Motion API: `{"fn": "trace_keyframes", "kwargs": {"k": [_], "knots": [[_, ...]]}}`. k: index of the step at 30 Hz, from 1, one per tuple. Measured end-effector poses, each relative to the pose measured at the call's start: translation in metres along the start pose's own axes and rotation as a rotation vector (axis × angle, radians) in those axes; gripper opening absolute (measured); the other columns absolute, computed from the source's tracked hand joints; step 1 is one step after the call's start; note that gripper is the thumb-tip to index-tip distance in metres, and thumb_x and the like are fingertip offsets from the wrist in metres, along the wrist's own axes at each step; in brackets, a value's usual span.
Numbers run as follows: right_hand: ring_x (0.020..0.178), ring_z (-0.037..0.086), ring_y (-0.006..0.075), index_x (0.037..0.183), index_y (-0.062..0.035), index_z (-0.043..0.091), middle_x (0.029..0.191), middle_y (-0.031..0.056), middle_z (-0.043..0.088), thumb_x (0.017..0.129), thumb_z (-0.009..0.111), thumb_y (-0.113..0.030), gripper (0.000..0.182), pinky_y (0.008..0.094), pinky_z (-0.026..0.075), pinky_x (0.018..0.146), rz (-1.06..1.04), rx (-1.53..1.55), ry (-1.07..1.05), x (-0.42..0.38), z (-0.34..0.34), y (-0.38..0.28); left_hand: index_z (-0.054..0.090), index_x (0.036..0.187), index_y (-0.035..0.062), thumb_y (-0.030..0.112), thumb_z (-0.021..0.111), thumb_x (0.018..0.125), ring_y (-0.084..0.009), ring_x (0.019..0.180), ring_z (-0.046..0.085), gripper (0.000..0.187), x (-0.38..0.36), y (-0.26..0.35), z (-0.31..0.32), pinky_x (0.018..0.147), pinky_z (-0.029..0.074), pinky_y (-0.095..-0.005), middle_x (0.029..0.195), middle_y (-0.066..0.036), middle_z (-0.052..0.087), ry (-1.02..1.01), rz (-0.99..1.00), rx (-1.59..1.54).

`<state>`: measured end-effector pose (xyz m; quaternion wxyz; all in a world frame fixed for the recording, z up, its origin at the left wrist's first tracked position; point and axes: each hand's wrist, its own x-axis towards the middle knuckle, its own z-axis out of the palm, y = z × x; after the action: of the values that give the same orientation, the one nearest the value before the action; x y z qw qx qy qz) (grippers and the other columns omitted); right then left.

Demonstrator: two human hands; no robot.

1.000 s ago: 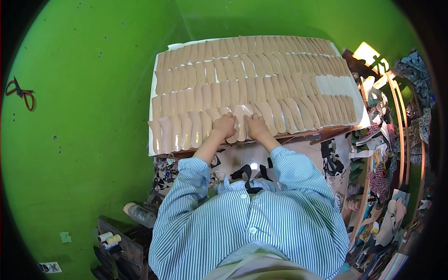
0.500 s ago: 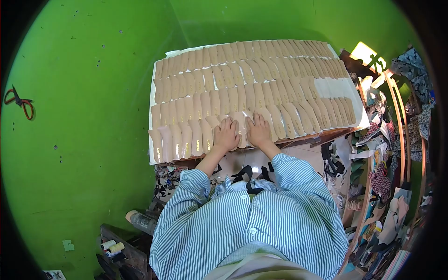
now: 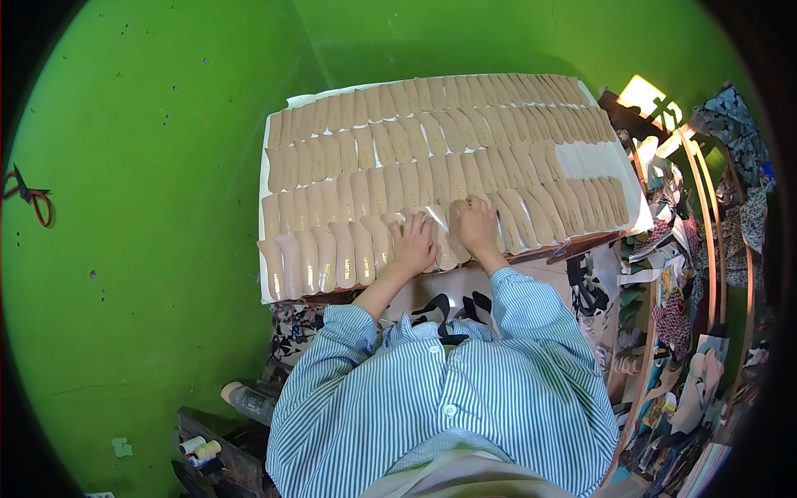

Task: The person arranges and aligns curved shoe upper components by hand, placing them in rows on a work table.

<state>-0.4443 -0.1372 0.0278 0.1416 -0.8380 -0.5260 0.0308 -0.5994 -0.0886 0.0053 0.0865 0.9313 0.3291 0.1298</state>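
Rows of beige shoe insoles (image 3: 365, 253) with gold lettering lie side by side on a white sheet (image 3: 594, 159) over the table. My left hand (image 3: 414, 244) rests on the nearest row, its fingers apart on an insole near the middle. Just to the right, my right hand (image 3: 476, 226) lies over neighbouring insoles in that row, fingers stretched forward and partly spread. Between the two hands a single insole (image 3: 442, 241) shows, its surface shiny. The insoles under both palms are partly hidden.
Red-handled scissors (image 3: 30, 197) hang on the green wall (image 3: 149, 274) at left. Thread spools (image 3: 203, 451) and a bottle (image 3: 251, 404) stand at lower left. A rack (image 3: 701, 216) crowded with fabric and scraps is on the right. Dark shoes (image 3: 433, 309) show below the table.
Both hands have moved a little to the right along the nearest row. The view has shifted slightly.
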Motion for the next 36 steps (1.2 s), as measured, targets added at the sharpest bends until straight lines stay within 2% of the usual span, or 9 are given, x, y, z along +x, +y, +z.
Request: {"fn": "trace_keyframes", "kwargs": {"k": [1,3,7,10,16,23,26,31,36], "knots": [[0.113,0.038,0.0255,0.109,-0.0154,0.057,0.116,0.0102,0.046,0.073,0.053,-0.014,0.036,0.0542,0.017,0.1,0.001,-0.002,0.0,-0.002,0.003,0.006,0.038,0.124,0.0067,0.03,0.058,0.072,-0.0297,0.119,0.03,0.061,0.001,0.003,0.002,0.093,0.02,-0.0572,0.129,-0.015,0.034,-0.038,0.017,-0.004],[0.113,0.037,0.0282,0.096,-0.0146,0.06,0.115,0.0117,0.045,0.071,0.055,-0.015,0.026,0.0592,0.015,0.098,0.014,0.06,0.093,-0.011,0.007,0.015,0.038,0.125,0.0072,0.031,0.057,0.072,-0.0286,0.121,0.029,0.061,0.002,0.009,0.006,0.093,0.019,-0.0583,0.13,-0.013,0.034,-0.04,0.029,-0.022],[0.115,0.034,0.0299,0.098,-0.0167,0.06,0.118,0.0131,0.042,0.07,0.057,-0.015,0.029,0.061,0.013,0.097,0.013,0.003,0.066,-0.027,0.006,0.027,0.036,0.127,0.0099,0.033,0.055,0.074,-0.027,0.125,0.026,0.061,0.007,0.017,0.009,0.095,0.016,-0.0612,0.133,-0.008,0.033,-0.117,0.088,-0.068],[0.117,0.032,0.0308,0.1,-0.0177,0.059,0.122,0.0145,0.04,0.07,0.058,-0.016,0.03,0.062,0.011,0.097,0.02,-0.012,0.155,-0.028,0.014,0.037,0.036,0.128,0.0122,0.035,0.055,0.075,-0.0261,0.126,0.026,0.061,0.014,0.024,0.011,0.095,0.013,-0.0629,0.134,-0.005,0.034,-0.162,0.14,-0.036],[0.119,0.03,0.0303,0.102,-0.0172,0.058,0.124,0.0148,0.038,0.07,0.061,-0.019,0.033,0.0615,0.009,0.098,0.026,-0.013,0.132,-0.026,0.019,0.044,0.037,0.128,0.0132,0.04,0.053,0.076,-0.0251,0.126,0.026,0.061,0.019,0.03,0.016,0.095,0.007,-0.0642,0.136,-0.003,0.033,-0.288,0.152,0.056],[0.119,0.03,0.03,0.105,-0.0155,0.058,0.124,0.0136,0.038,0.07,0.062,-0.022,0.036,0.0607,0.008,0.099,0.02,-0.033,0.173,-0.024,0.027,0.05,0.038,0.128,0.0144,0.04,0.053,0.077,-0.0255,0.126,0.026,0.059,0.016,0.029,0.016,0.095,0.007,-0.0642,0.136,-0.003,0.033,-0.264,0.148,0.038],[0.119,0.03,0.0298,0.106,-0.0152,0.057,0.125,0.0134,0.038,0.071,0.062,-0.022,0.036,0.0609,0.008,0.099,0.029,-0.023,0.154,-0.024,0.022,0.051,0.041,0.125,0.0134,0.037,0.055,0.075,-0.0261,0.125,0.026,0.057,0.015,0.029,0.017,0.096,0.012,-0.0633,0.135,-0.003,0.033,-0.218,0.15,0.014],[0.119,0.03,0.0298,0.112,-0.0146,0.053,0.126,0.0137,0.037,0.072,0.06,-0.022,0.041,0.0619,0.009,0.098,0.026,0.043,0.145,-0.033,0.008,0.051,0.04,0.124,0.0126,0.035,0.055,0.075,-0.0276,0.123,0.028,0.055,0.014,0.031,0.019,0.095,0.012,-0.0643,0.13,-0.009,0.034,-0.121,0.196,-0.043],[0.121,0.028,0.0321,0.119,-0.0122,0.046,0.13,0.0154,0.034,0.076,0.053,-0.026,0.047,0.0634,0.009,0.097,0.213,0.012,0.177,-0.043,0.007,0.074,0.039,0.125,0.0122,0.033,0.054,0.075,-0.027,0.121,0.03,0.056,0.022,0.039,0.023,0.093,0.01,-0.0657,0.129,-0.008,0.036,-0.087,0.213,-0.089]]}}
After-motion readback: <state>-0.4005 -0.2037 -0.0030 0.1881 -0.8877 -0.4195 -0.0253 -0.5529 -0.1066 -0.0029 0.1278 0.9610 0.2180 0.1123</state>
